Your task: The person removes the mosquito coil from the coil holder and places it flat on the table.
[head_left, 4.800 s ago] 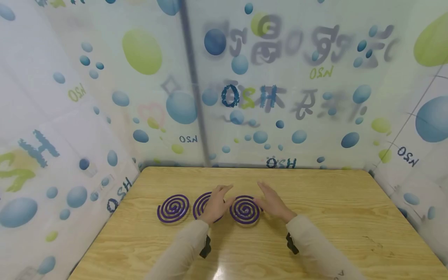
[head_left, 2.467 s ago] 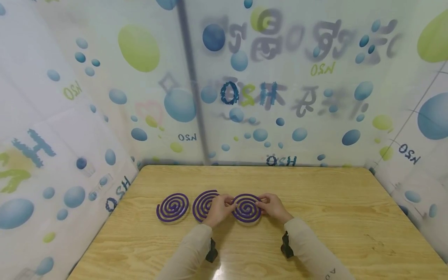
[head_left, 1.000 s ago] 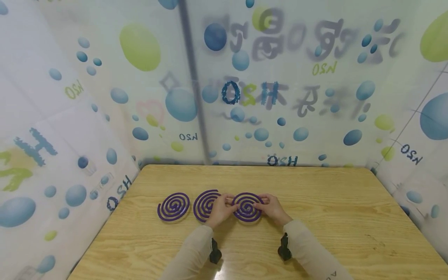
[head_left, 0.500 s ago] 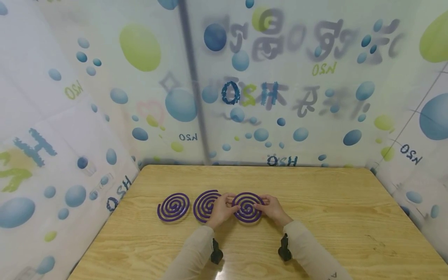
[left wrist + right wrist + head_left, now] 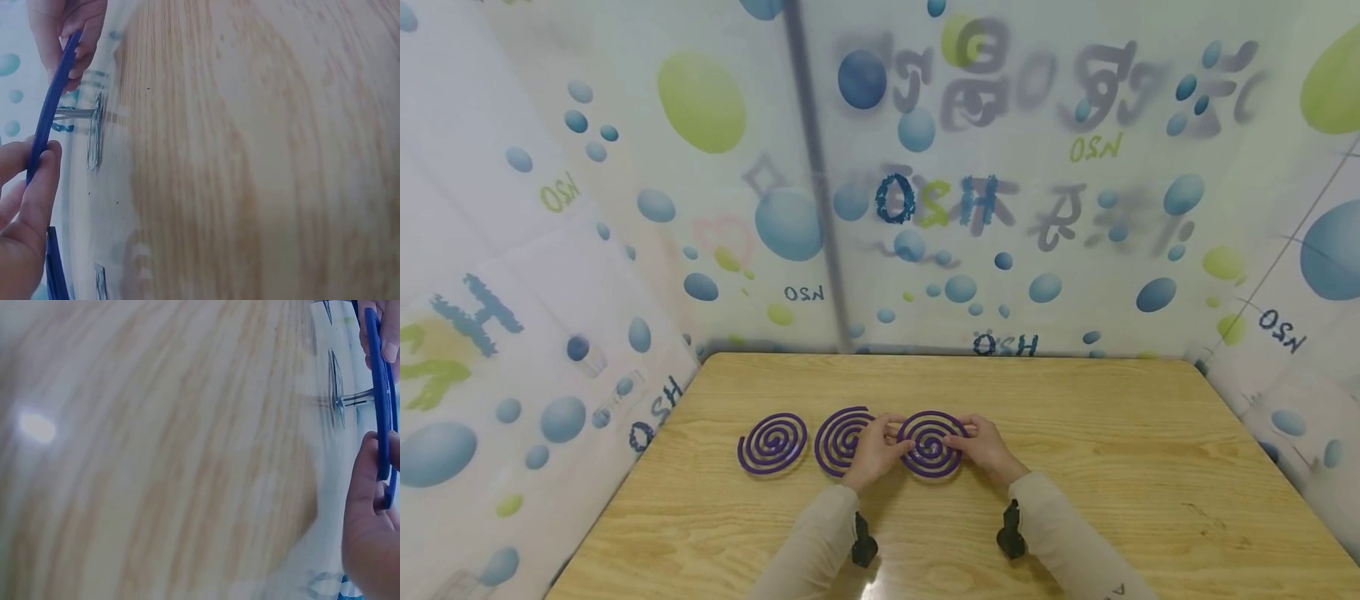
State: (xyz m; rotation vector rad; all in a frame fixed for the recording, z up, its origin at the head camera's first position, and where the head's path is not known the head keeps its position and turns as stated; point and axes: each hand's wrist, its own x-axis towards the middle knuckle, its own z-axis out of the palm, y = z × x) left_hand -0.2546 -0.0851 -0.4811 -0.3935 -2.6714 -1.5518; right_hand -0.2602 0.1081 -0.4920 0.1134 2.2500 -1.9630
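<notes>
Left hand (image 5: 874,450) and right hand (image 5: 988,446) each pinch the rim of one purple mosquito coil (image 5: 932,446) from opposite sides. The desk (image 5: 1150,458) lies beneath. The coil sits directly between both, neither nearer; round, no long axis, held clear of the surface. Small stand (image 5: 95,137) below; contact unconfirmed.

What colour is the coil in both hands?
The coil looks dark purple, best seen in the head view; both wrist views show it bluer.
</notes>
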